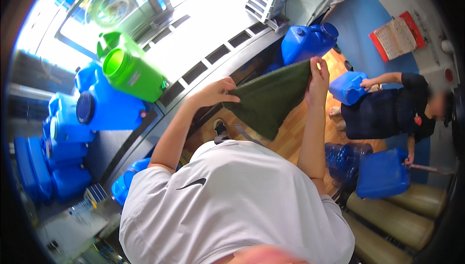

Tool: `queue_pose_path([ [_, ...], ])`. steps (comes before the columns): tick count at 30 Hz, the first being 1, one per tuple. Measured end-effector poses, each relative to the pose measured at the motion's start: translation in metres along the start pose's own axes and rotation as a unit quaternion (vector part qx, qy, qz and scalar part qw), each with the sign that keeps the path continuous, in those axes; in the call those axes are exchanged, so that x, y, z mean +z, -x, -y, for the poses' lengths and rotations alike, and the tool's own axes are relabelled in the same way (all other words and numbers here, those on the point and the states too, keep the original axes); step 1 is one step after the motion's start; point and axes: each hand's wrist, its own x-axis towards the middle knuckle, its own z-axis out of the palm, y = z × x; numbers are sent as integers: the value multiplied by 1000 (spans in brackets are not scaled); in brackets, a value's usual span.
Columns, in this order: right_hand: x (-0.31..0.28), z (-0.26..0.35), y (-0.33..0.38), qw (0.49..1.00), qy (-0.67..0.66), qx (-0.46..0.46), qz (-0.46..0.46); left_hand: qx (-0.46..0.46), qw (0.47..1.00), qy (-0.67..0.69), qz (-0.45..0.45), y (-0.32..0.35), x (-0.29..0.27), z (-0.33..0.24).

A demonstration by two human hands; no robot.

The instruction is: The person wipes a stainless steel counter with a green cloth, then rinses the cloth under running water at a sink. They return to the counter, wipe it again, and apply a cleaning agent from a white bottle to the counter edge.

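Here | left fingers (225, 85), right fingers (316, 65) pinching green cloth (271, 100) | reverse hidden, perhaps folded

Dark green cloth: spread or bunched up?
Spread: the dark green cloth stretches between the left hand and right hand, upper edge nearly straight, lower part hanging. Cannot tell whether it is doubled over.

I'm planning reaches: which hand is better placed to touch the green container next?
Probably the left hand: it shows nearer the green container, while the right hand is farther across. Both hold the dark green cloth, so the left would likely need to let go.
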Motion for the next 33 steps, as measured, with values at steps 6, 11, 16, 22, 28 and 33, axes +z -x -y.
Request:
queue_pose_path([
  [6,-10,30,-56,957,259,25,128,-71,985,9,155,-38,-90,-6],
  [11,4,33,-127,953,-62,67,289,15,877,478,52,-87,-113,49],
  [16,54,-63,-147,827,-318,372,278,-54,674,723,-143,-88,-40,91],
  [22,51,-143,-163,860,-45,368,350,-117,825,449,-323,-90,-38,98],
  [28,18,-157,-225,868,134,320,356,-174,807,324,-461,-104,-50,100],
  [33,-1,-171,-244,881,182,221,376,-305,780,180,-516,-100,-22,94],
])
